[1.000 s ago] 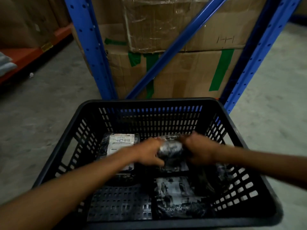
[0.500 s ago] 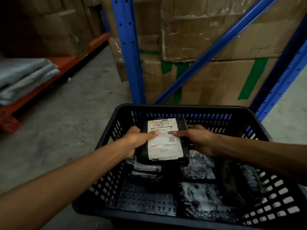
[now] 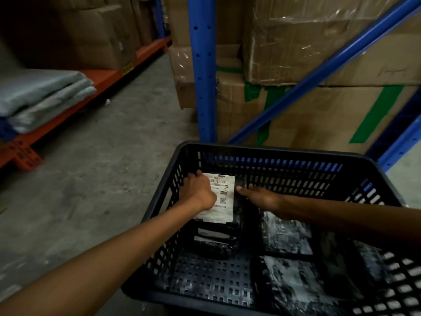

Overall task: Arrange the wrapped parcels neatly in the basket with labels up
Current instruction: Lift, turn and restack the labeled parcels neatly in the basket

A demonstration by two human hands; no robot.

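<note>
A black slotted plastic basket (image 3: 273, 149) stands on the floor in front of me. In its far-left corner lies a black-wrapped parcel with its white label (image 3: 224, 197) facing up, on top of another labelled parcel (image 3: 211, 234). My left hand (image 3: 198, 192) lies over the label's left side, with its fingers curled over the parcel's far-left edge. My right hand (image 3: 264, 199) reaches in from the right, fingers stretched out and touching the parcel's right edge. Two shiny black parcels (image 3: 284, 233) (image 3: 293, 283) lie in the right half of the basket with no label showing.
A blue rack post (image 3: 204, 76) and a diagonal brace stand just behind the basket, backed by taped cardboard boxes (image 3: 319, 110). At left an orange shelf beam (image 3: 98, 80) carries folded grey bags (image 3: 43, 96). Grey concrete floor (image 3: 102, 179) lies to the left.
The labelled parcel has gone from held above the basket to lying in the far-left corner on another parcel. My right hand's grip has loosened to outstretched fingers. The view has swung left.
</note>
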